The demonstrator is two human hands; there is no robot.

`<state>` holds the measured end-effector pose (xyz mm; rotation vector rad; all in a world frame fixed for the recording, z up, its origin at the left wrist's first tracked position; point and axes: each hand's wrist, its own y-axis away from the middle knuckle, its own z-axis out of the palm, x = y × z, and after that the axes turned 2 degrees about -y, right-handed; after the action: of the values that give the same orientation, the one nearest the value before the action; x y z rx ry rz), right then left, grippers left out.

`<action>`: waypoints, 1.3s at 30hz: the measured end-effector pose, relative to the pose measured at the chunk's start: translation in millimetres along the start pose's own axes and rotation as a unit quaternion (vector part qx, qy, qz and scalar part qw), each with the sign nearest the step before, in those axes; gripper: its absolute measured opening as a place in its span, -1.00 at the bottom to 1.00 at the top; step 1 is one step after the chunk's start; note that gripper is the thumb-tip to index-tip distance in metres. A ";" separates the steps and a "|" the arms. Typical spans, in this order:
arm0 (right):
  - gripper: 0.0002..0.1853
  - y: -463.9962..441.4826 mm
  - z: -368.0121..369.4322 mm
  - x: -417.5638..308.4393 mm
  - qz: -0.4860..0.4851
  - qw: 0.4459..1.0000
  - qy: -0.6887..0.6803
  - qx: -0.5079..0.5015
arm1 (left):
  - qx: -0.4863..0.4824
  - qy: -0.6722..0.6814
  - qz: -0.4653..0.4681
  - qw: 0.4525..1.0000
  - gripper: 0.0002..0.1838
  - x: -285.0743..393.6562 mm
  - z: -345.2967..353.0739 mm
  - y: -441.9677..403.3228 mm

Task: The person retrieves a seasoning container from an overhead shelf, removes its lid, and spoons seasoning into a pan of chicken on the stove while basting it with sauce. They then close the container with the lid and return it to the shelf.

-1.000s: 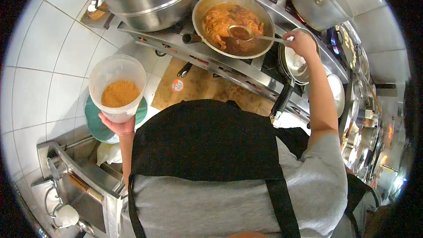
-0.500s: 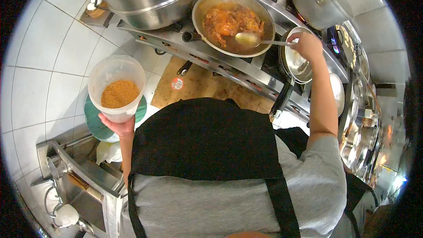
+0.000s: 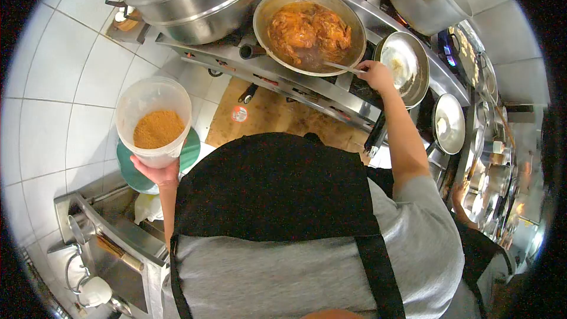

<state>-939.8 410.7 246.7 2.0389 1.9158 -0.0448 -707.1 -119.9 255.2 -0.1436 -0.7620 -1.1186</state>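
Observation:
My left hand [image 3: 156,171] is wrapped round the lower part of a translucent plastic tub [image 3: 155,91], which has orange-brown powder [image 3: 159,130] in it. On the stove, a wide pan [image 3: 260,26] holds reddish-brown pieces of meat [image 3: 301,29] in dark sauce. My right hand [image 3: 375,77] grips the handle of a metal ladle [image 3: 344,67] at the pan's right edge. The ladle's bowl is sunk in the sauce and hidden.
A large lidded steamer [image 3: 192,0] stands left of the pan. Two frying pans [image 3: 422,71], [image 3: 449,124] and a tall pot [image 3: 428,0] are at the right. A sink [image 3: 118,277] is at lower left. Another person's arm [image 3: 462,204] shows at right.
My right hand has moved left and down, nearer the pan. The ladle's bowl, lifted over the meat before, has gone down into the sauce. The tub is still in my left hand.

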 end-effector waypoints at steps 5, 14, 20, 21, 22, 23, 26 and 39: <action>-0.74 12.3 -34.8 28.2 -0.021 0.998 -0.049 -0.041 | -0.005 -0.002 0.001 1.000 -0.20 -1.7 1.2 -2.5; -0.80 -0.6 -101.4 9.6 -0.006 0.996 -0.070 -0.062 | -0.016 -0.002 -0.008 1.000 -0.20 -4.9 2.1 -7.9; -0.69 -40.0 -97.7 -37.5 -0.051 0.991 0.101 0.072 | -0.015 0.003 -0.016 1.000 -0.19 -3.0 3.8 -3.7; -0.70 -39.7 -98.8 -55.6 -0.034 0.989 0.112 0.091 | -0.027 0.010 -0.017 0.999 -0.19 -2.9 -1.3 -4.0; -0.70 -40.2 -99.1 -67.0 -0.017 0.986 0.123 0.111 | -0.040 0.017 -0.018 0.999 -0.19 -2.6 -6.7 -4.3; -0.71 -44.9 -96.9 -70.6 -0.020 0.982 0.132 0.132 | -0.053 0.024 -0.020 0.998 -0.20 -1.9 -3.7 -3.0; -0.71 -65.9 -89.5 -79.3 -0.025 0.967 0.167 0.191 | 0.010 -0.038 0.024 0.999 -0.13 -2.0 7.5 4.1; -0.68 -150.6 -100.1 -64.1 -0.024 0.980 0.164 0.113 | 0.049 0.032 0.042 0.997 -0.22 6.3 -6.8 15.9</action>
<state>-1113.0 380.4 323.5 2.2639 2.2490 0.0709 -689.0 -120.5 258.1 -0.0574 -0.7459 -1.0007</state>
